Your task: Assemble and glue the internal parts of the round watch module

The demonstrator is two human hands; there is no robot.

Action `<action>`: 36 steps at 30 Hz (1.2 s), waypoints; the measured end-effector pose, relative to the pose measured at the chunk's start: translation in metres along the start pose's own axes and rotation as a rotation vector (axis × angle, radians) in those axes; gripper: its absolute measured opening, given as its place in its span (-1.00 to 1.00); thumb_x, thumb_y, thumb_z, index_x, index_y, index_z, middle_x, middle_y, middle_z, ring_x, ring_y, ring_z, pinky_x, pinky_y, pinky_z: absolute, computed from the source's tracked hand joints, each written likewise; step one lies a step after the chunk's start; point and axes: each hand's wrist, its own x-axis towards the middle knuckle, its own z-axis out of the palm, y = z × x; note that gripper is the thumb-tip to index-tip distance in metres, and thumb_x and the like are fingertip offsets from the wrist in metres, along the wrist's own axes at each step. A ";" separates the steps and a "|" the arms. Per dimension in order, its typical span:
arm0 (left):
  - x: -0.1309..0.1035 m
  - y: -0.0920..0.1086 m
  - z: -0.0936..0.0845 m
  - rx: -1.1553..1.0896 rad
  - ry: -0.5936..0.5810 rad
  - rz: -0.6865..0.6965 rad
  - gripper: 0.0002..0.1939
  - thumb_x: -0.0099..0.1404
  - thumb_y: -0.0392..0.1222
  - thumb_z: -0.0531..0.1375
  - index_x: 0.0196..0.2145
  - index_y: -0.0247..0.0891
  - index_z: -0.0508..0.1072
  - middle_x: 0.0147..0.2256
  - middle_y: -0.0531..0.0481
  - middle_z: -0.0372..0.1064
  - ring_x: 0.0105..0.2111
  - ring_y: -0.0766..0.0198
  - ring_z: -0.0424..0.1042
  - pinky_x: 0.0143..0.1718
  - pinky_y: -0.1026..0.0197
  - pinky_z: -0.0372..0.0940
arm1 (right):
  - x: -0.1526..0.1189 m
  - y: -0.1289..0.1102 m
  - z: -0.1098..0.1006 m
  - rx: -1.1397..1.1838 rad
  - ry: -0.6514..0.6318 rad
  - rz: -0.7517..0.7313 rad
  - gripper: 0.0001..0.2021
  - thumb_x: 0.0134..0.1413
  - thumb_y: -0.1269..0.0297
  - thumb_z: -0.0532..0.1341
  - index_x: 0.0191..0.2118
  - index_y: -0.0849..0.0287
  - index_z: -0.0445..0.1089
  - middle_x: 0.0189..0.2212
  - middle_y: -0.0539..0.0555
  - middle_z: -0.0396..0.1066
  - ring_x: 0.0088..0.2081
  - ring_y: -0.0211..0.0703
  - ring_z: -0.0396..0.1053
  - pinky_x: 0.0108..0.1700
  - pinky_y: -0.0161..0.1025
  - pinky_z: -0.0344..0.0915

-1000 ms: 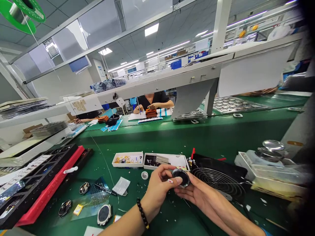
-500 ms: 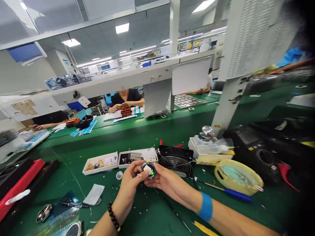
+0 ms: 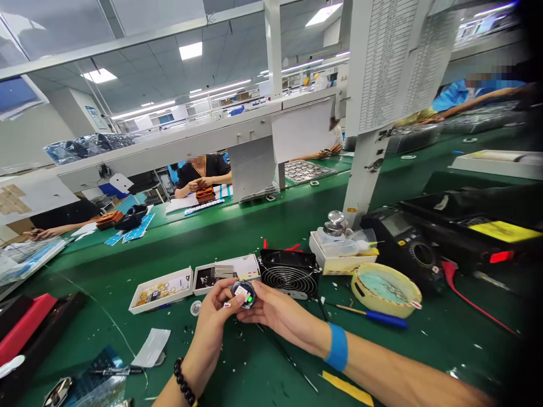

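Note:
Between my two hands is a small round watch body (image 3: 243, 291), dark-rimmed, with a white label and a bright green patch on its upper face. My left hand (image 3: 218, 308), with black beads at the wrist, pinches it between thumb and fingers from the left. From the right, my right hand (image 3: 274, 308), with a blue band on the wrist, closes its fingers on the rim; some fingertips are hidden. Just left of my left hand lies a small clear round piece (image 3: 195, 308). Tweezers (image 3: 292, 364) rest on the green bench below my right hand.
Beyond my hands stand a white tray (image 3: 163, 290) of yellow rings, a second tray (image 3: 224, 272) and a black fan (image 3: 289, 272). To the right are a yellow round dish (image 3: 386, 290), a blue-handled tool (image 3: 387, 319) and a multimeter (image 3: 407, 243). Co-workers sit across the bench.
The view has turned to the right, so the bench items sit farther left in the picture. Both hands keep hold of the watch body, with almost the same grip.

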 end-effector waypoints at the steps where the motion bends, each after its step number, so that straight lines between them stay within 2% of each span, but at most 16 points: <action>1: 0.000 0.000 0.000 -0.008 0.002 -0.006 -0.32 0.04 0.10 0.48 -0.02 -0.35 0.41 -0.19 -0.13 0.43 -0.18 0.19 0.40 -0.10 0.27 0.24 | 0.000 0.000 0.000 0.002 -0.001 0.004 -0.48 0.17 -0.10 0.33 0.01 0.25 0.39 -0.12 0.22 0.51 -0.16 -0.07 0.50 0.07 -0.08 0.34; 6: 0.001 -0.001 -0.001 -0.031 -0.002 -0.030 -0.33 0.05 0.08 0.48 -0.02 -0.34 0.39 -0.20 -0.12 0.43 -0.20 0.21 0.40 -0.13 0.27 0.25 | -0.001 -0.001 0.001 0.001 -0.009 0.005 -0.49 0.16 -0.10 0.33 0.00 0.26 0.40 -0.14 0.21 0.52 -0.15 -0.05 0.50 0.07 -0.08 0.33; 12: 0.000 -0.001 -0.001 0.000 -0.021 -0.010 -0.35 0.07 0.10 0.47 -0.04 -0.35 0.39 -0.20 -0.12 0.43 -0.20 0.23 0.39 -0.12 0.27 0.25 | -0.007 -0.007 0.011 -0.042 0.018 -0.042 -0.68 0.38 0.07 0.15 -0.04 0.23 0.42 -0.19 0.12 0.54 -0.19 -0.13 0.49 0.03 -0.17 0.32; 15: 0.000 -0.001 -0.001 -0.002 -0.014 -0.013 -0.34 0.07 0.10 0.47 -0.03 -0.35 0.39 -0.18 -0.13 0.43 -0.21 0.23 0.39 -0.12 0.27 0.25 | -0.005 -0.004 0.009 -0.042 0.035 -0.041 -0.65 0.34 0.02 0.19 -0.04 0.24 0.42 -0.19 0.13 0.54 -0.19 -0.12 0.49 0.02 -0.16 0.33; 19: 0.001 -0.004 -0.003 0.010 -0.014 0.002 -0.38 0.10 0.08 0.46 -0.03 -0.35 0.39 -0.20 -0.12 0.43 -0.22 0.25 0.38 -0.15 0.29 0.23 | 0.002 0.003 -0.002 -0.029 0.018 -0.025 -0.46 0.09 -0.18 0.35 -0.06 0.24 0.44 -0.20 0.18 0.54 -0.20 -0.07 0.50 0.01 -0.11 0.36; 21: 0.001 -0.006 -0.004 0.020 -0.015 0.017 -0.40 0.13 0.07 0.45 -0.03 -0.34 0.39 -0.20 -0.11 0.42 -0.23 0.26 0.36 -0.15 0.30 0.23 | 0.004 0.005 -0.005 -0.037 0.009 -0.027 -0.43 0.06 -0.20 0.36 -0.07 0.24 0.43 -0.19 0.19 0.54 -0.20 -0.08 0.50 0.01 -0.11 0.37; 29: -0.005 0.001 0.002 0.017 -0.030 0.015 -0.47 0.15 0.05 0.42 -0.07 -0.33 0.41 -0.27 -0.04 0.39 -0.26 0.29 0.34 -0.21 0.32 0.23 | 0.003 0.002 -0.002 -0.088 0.028 -0.029 -0.43 0.12 -0.21 0.30 -0.05 0.25 0.41 -0.21 0.19 0.51 -0.20 -0.06 0.48 0.04 -0.05 0.34; 36: -0.007 0.008 0.007 0.000 -0.035 0.039 -0.52 0.15 0.00 0.42 -0.11 -0.35 0.43 -0.32 -0.02 0.36 -0.32 0.33 0.30 -0.29 0.35 0.20 | 0.003 0.005 -0.002 -0.078 -0.021 -0.094 -0.57 0.24 -0.11 0.25 -0.04 0.19 0.43 -0.13 0.17 0.48 -0.15 -0.05 0.46 0.03 -0.05 0.35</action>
